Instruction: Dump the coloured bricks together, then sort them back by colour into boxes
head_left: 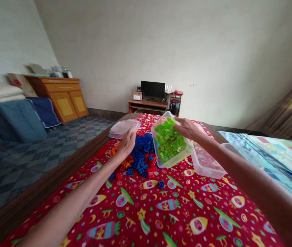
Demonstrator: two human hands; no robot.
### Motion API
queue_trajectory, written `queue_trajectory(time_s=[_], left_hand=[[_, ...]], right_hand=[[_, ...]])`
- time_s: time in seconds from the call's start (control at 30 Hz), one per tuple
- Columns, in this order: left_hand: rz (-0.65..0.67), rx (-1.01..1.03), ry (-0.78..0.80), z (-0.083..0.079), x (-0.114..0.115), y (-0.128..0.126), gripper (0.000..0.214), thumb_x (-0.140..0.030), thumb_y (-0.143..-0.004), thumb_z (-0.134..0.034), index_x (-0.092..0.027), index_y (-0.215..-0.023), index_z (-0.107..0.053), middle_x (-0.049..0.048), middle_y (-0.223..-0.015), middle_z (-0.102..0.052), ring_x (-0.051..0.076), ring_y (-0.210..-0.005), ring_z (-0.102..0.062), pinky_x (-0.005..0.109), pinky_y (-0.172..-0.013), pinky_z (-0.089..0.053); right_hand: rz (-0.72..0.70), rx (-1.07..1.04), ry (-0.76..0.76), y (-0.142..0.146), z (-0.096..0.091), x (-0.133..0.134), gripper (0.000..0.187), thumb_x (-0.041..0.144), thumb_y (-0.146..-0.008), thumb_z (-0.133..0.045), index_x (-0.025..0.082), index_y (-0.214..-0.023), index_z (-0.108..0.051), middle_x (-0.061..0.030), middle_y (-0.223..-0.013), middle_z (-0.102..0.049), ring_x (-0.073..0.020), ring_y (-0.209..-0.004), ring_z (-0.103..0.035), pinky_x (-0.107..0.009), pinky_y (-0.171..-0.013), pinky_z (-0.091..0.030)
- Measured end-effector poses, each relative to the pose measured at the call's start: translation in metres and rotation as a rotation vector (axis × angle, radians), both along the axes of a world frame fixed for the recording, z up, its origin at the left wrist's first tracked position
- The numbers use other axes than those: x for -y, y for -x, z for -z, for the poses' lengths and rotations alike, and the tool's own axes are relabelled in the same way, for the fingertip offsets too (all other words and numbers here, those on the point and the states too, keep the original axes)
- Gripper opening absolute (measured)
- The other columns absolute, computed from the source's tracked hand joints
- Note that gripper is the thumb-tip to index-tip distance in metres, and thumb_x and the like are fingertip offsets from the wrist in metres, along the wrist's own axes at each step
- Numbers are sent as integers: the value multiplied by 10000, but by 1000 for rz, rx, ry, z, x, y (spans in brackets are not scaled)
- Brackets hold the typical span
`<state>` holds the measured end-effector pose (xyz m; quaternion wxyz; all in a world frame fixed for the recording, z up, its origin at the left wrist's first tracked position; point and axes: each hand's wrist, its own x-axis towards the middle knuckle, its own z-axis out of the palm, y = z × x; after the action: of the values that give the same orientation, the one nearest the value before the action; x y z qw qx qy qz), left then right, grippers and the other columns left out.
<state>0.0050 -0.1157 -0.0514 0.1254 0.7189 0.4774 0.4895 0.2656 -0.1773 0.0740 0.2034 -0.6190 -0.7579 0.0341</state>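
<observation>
Your right hand (pixel 187 129) clamps the rim of a clear plastic tub (pixel 173 162), tilted and packed with green toy bricks (pixel 168 140). Your left hand (pixel 127 142), open and well apart from the right, sits at the edge of a heap of blue bricks (pixel 142 152), with orange bricks (pixel 125 164) just beside it. A second clear tub (pixel 207 164) lies beside the first, and a clear lidded box (pixel 124 128) lies beyond your left hand, all on a red rocket-print bedspread (pixel 146 219).

Nothing is legible, though the small cardboard box (pixel 137 95) might bear print too blurred to read.
</observation>
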Motion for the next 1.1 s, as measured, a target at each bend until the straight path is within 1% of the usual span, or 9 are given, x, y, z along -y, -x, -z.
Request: queue_trajectory(time_s=[0.13, 0.3, 0.53, 0.6, 0.77, 0.83, 0.93, 1.0, 1.1], left_hand=[[68, -137, -39, 10, 7, -18, 548, -427, -969, -230, -132, -1388, -424, 128, -1470, -435, 223, -1391, -344, 449, -1177, -224], [120, -341, -100, 5, 22, -36, 556, -418, -988, -182, -155, -1442, -368, 92, -1524, -359, 220, -1438, -239, 452, -1190, -180], [136, -418, -101, 4, 35, -47, 537, -424, -1003, -198, -201, -1483, -287, 100, -1553, -295, 253, -1443, -215, 505, -1162, -198], [147, -428, -124, 4, 40, -48, 546, -445, -997, -240, -212, -1491, -260, 112, -1564, -263, 272, -1444, -209, 530, -1150, -201], [163, -432, -191, -1, 58, -56, 607, -467, -982, -299, -172, -1504, -206, 169, -1582, -168, 309, -1452, -163, 555, -1139, -195], [223, -484, -263, -2, 66, -63, 575, -451, -974, -338, -214, -1491, -250, 139, -1590, -157, 322, -1456, -135, 584, -1141, -156], [306, -592, -348, 2, 75, -73, 562, -416, -935, -454, -230, -1452, -334, 115, -1558, -274, 328, -1450, -149, 594, -1146, -135], [275, -643, -360, 7, 75, -76, 545, -378, -909, -516, -203, -1410, -394, 127, -1523, -343, 326, -1442, -183, 588, -1150, -141], [162, -701, -354, 13, 68, -72, 403, -356, -884, -570, -174, -1243, -546, 151, -1524, -327, 333, -1434, -206, 602, -1145, -140]], right_hand=[[3, 262, -21, 16, -1, -2, 495, 222, -855, -420, 100, -1325, -522, -173, -1204, -645, -239, -1031, -625, -281, -833, -454], [8, 408, -17, 37, -11, 6, 390, 196, -889, -379, 105, -1225, -557, -170, -1114, -669, -240, -999, -642, -293, -826, -467], [24, 499, -22, 57, -16, -6, 362, 193, -899, -389, 80, -1176, -592, -189, -1149, -654, -263, -1060, -628, -310, -838, -487], [36, 496, -40, 58, -15, -8, 356, 189, -889, -401, 80, -1160, -604, -192, -1149, -655, -274, -1055, -634, -321, -820, -499], [43, 492, -59, 52, -13, -11, 341, 184, -871, -421, 82, -1121, -629, -208, -1107, -668, -297, -1019, -653, -352, -783, -517], [43, 486, -56, 52, -12, -13, 324, 182, -864, -430, 90, -1089, -644, -204, -1069, -680, -296, -991, -665, -345, -762, -522], [43, 480, -82, 57, -11, -18, 316, 165, -851, -437, 93, -1070, -653, -201, -1023, -691, -305, -956, -677, -343, -723, -530], [21, 496, -120, 63, -10, -20, 317, 154, -840, -451, 82, -1077, -649, -207, -1011, -690, -306, -953, -678, -337, -720, -530], [-22, 534, -174, 72, -11, -20, 327, 143, -830, -470, 57, -1098, -637, -222, -1006, -684, -295, -944, -678, -320, -721, -526]])
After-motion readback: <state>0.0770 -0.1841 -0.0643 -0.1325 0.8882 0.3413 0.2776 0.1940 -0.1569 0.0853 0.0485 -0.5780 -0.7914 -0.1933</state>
